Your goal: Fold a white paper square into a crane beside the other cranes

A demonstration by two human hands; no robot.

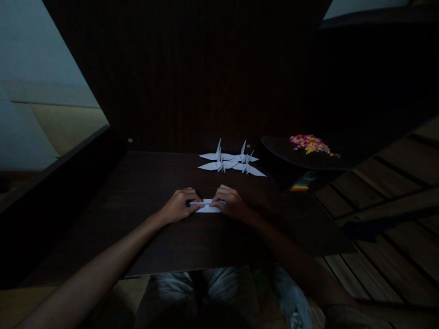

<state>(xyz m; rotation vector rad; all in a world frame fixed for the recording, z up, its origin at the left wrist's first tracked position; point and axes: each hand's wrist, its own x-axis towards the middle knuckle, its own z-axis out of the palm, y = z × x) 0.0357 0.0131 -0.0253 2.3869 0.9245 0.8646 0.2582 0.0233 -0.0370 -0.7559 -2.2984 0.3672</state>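
Note:
A small folded sheet of white paper (207,209) lies on the dark desk between my hands, with a crease or raised fold running across it. My left hand (180,205) pinches its left end, thumb and fingers closed on it. At the opposite end, my right hand (230,202) grips the paper in the same way, its thumb near the fold. Beyond my hands stand several white origami cranes (222,163), grouped close together with wings spread and overlapping.
A heap of small colourful pieces (311,144) sits on a rounded dark shelf (274,145) to the right. Below it is something with a yellow-orange edge (299,188). A tall dark panel (192,73) rises behind the desk (113,205), and a low side board (55,183) borders its left.

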